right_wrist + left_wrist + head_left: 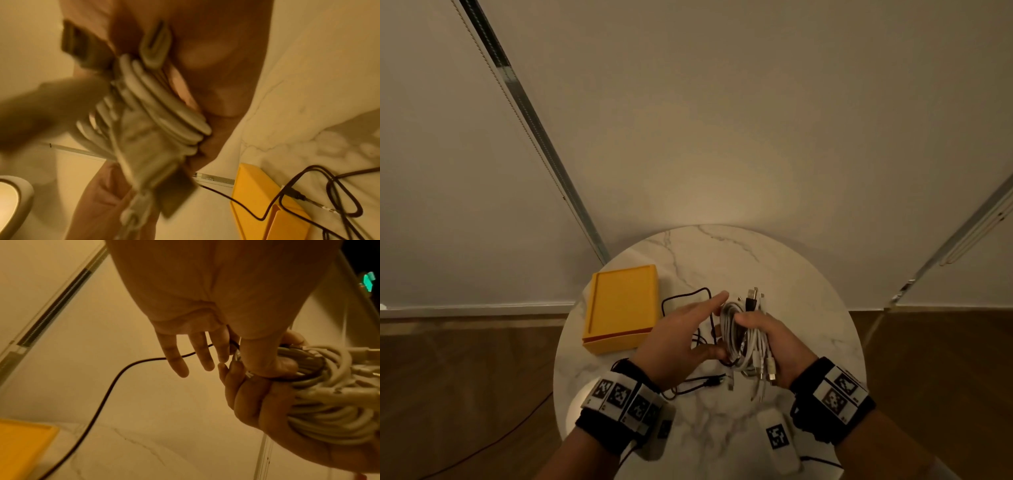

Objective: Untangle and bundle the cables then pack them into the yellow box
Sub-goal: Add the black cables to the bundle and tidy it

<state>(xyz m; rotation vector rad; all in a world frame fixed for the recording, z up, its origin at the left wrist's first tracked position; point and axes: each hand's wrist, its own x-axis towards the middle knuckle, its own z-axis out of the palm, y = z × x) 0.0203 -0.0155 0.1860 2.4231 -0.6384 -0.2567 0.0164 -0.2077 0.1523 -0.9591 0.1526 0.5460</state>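
My right hand (763, 339) grips a coiled bundle of white cables (739, 337) above the table, with plugs sticking out at both ends. My left hand (688, 332) is beside it. Its thumb (267, 363) presses a black cable (115, 382) against the bundle (329, 410), its index finger lies behind the coil, and the other fingers are straight. The black cable's remaining length (688, 296) lies loose on the table, its plug end (717, 380) near my left wrist. The yellow box (619, 308) sits closed at the table's left. The right wrist view is blurred and shows the bundle (164, 113), box (257, 191) and black cable (308, 175).
The round white marble table (756, 260) stands against a pale wall, with wooden floor on both sides. A white block with a black-and-white marker (779, 442) lies near the table's front edge. A white rounded object (12, 203) shows below the table's left rim.
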